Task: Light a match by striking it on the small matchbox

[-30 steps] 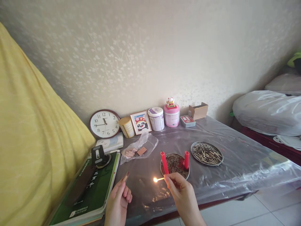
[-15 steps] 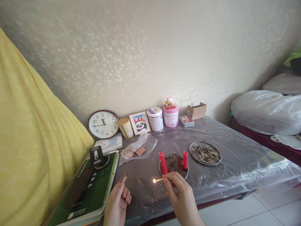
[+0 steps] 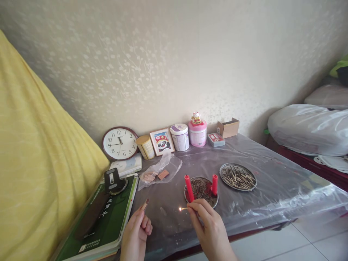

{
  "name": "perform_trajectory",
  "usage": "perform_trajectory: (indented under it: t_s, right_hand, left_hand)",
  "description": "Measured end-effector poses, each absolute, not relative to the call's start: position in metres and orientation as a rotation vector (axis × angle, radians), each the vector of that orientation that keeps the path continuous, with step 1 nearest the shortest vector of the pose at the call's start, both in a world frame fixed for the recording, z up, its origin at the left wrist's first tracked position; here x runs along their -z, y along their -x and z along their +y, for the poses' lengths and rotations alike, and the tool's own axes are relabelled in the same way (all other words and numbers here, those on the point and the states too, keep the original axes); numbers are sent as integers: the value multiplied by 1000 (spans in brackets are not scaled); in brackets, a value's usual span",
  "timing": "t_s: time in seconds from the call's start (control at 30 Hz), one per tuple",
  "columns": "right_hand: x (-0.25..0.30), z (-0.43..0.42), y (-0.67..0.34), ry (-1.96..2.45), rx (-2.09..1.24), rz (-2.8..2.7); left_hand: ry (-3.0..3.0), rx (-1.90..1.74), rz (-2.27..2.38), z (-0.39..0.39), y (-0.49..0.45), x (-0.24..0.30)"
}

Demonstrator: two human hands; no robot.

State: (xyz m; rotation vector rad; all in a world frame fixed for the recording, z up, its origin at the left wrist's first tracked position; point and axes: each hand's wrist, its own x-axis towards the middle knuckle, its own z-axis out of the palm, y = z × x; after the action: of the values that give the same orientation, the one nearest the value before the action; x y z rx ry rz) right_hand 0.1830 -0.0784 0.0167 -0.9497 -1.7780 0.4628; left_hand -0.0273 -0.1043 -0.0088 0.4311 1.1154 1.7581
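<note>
Between thumb and fingertips, my right hand pinches a burning match, its lit head pointing left. The hand is just in front of a round metal dish, whose near edge it partly hides. Two red candles stand in that dish: a taller left candle and a shorter right candle; neither shows a flame. My left hand is closed around a small matchbox, held upright at the lower middle. A second metal dish to the right holds many used matches.
A clear plastic bag with small matchboxes lies behind my left hand. Green books are stacked at left. Along the wall stand a clock, a framed panda picture, several tins and a cardboard box. Plastic sheeting covers the table.
The match flame looks smaller and sits slightly farther right. Both hands stay nearly in place, with the match and matchbox still held.
</note>
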Motion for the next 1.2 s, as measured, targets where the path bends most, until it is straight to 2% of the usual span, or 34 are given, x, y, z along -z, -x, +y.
perform_trajectory:
  t_s: [1.2]
  right_hand:
    - [-21,-78,-187,952,-250,-1915]
  left_hand:
    - [-412,-1749,1125,-104,27,9]
